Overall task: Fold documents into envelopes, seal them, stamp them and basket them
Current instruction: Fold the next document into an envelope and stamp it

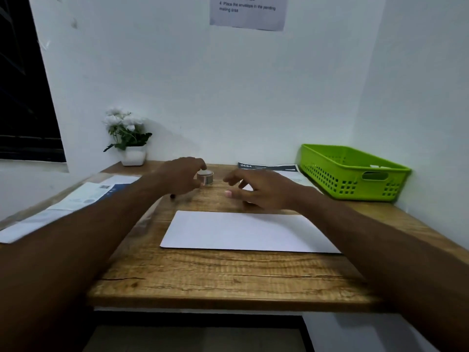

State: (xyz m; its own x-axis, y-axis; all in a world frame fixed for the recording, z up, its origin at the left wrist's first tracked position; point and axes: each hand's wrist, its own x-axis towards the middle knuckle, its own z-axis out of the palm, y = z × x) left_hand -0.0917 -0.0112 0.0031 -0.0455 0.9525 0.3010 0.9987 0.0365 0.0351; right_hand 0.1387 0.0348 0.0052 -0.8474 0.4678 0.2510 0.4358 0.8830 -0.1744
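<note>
wooden desk [228, 275] - envelope [250, 232], basket [352, 184], stamp roll [206, 177]

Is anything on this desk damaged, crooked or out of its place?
Only small damage: a thin dark crack runs along the front plank of the desk, near its left end. The envelope lies flat and the basket stands upright.

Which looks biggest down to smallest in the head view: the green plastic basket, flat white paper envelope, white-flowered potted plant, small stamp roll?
1-2. Flat white paper envelope and green plastic basket: too close to rank; the envelope lies nearer the camera.
3. White-flowered potted plant.
4. Small stamp roll.
</note>
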